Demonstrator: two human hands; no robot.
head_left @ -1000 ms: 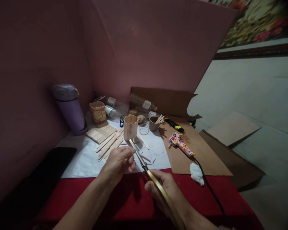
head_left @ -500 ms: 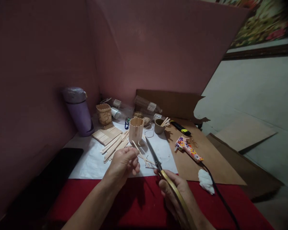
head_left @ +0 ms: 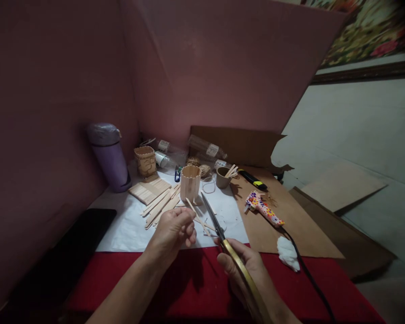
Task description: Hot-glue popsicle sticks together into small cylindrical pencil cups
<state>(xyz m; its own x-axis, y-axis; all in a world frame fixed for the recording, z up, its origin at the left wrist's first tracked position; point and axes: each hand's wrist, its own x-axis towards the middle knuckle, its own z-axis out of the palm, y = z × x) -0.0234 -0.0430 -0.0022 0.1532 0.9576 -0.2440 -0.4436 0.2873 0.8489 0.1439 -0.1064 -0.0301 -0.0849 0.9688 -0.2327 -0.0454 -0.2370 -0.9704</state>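
My left hand (head_left: 175,227) is closed in a pinch on a thin wooden stick (head_left: 200,219), which slants down to the right from its fingertips. In my right hand (head_left: 246,265) are scissors with gold handles (head_left: 238,261); their dark blades (head_left: 211,211) look closed together and point forward, to the right of the stick. Just beyond my left hand stands a round cup made of craft sticks (head_left: 191,182), upright on white paper (head_left: 121,229). Loose craft sticks (head_left: 162,207) lie to the left of this cup.
Behind stand a woven-look pot (head_left: 145,162), plastic bottles (head_left: 207,147) and twine (head_left: 205,170). A small pot (head_left: 222,180) holds short sticks. On cardboard (head_left: 300,243) lie a utility knife (head_left: 253,179) and a corded glue gun (head_left: 263,209). A purple tumbler (head_left: 110,159) stands left.
The scissors and my right hand have shifted slightly left, toward the stick. My left hand stays in place with the stick. The whole view has shifted a little.
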